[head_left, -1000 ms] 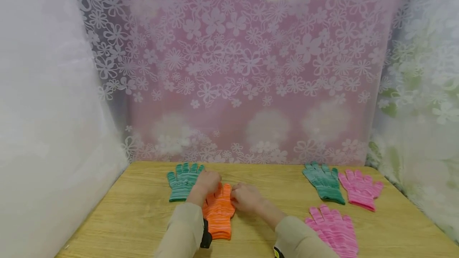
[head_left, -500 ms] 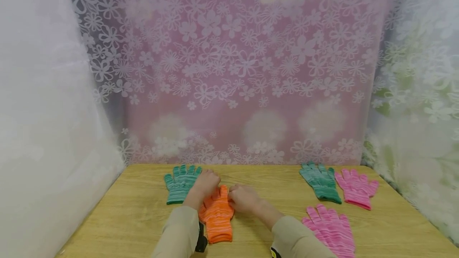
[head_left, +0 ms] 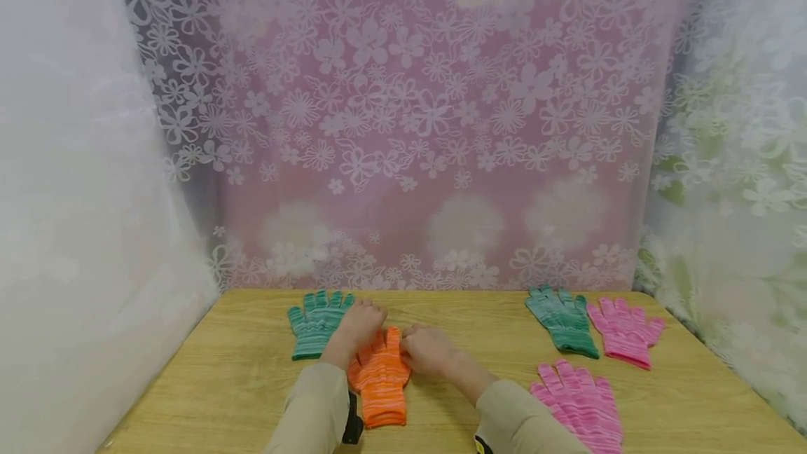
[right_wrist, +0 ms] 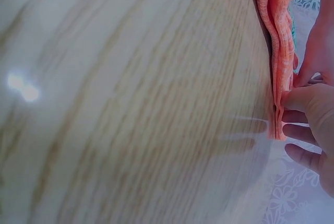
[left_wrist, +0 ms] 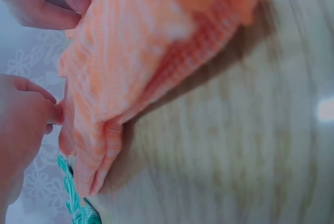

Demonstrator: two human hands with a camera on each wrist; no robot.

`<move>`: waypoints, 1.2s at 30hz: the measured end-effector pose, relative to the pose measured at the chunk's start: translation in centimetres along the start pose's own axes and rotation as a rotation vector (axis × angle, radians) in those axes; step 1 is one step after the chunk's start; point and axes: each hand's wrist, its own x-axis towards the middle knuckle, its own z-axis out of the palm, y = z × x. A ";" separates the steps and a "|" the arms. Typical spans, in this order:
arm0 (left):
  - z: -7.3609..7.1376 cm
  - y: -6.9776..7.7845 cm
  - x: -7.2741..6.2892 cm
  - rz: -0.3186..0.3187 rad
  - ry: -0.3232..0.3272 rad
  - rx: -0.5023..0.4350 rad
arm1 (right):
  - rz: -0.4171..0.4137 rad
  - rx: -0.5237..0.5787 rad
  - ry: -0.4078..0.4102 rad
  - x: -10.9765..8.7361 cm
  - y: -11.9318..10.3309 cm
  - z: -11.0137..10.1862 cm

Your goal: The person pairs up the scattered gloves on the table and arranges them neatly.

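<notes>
Two orange-and-white knit gloves [head_left: 384,387] seem to lie one on the other on the wooden table, cuffs toward me; a thumb shows at each side. In the left wrist view the orange knit [left_wrist: 125,41] fills the upper middle. My left hand [head_left: 362,323] bends over the fingertip end and pinches the fabric on the left. My right hand [head_left: 429,349] pinches the right edge near the fingertips; in the right wrist view its thumb and fingers meet the layered edge of the orange gloves [right_wrist: 282,51]. The left hand partly covers the orange glove fingers.
A green glove [head_left: 315,331] lies just left of my left hand. At the right are another green glove [head_left: 564,321], a pink glove [head_left: 624,331] and a nearer pink glove [head_left: 583,405], partly behind my right sleeve. Flowered curtains [head_left: 429,125] stand behind the wooden table [head_left: 208,370].
The view has shifted slightly. Both hands stay at the fingertip end of the orange gloves, with hardly any movement; the other gloves lie as before.
</notes>
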 end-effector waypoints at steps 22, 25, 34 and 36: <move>-1.6 0.3 -0.1 -0.088 -0.091 -0.101 | 0.008 -0.007 0.025 0.1 0.0 0.0; -1.6 0.6 0.1 -0.101 -0.118 -0.107 | 0.011 -0.011 0.025 0.1 0.0 -0.1; -0.7 0.8 0.0 -0.099 -0.113 -0.153 | 0.031 0.016 0.031 -0.1 -0.4 0.1; -0.7 0.8 0.0 -0.096 -0.102 -0.175 | 0.035 0.021 0.033 -0.1 -0.4 0.1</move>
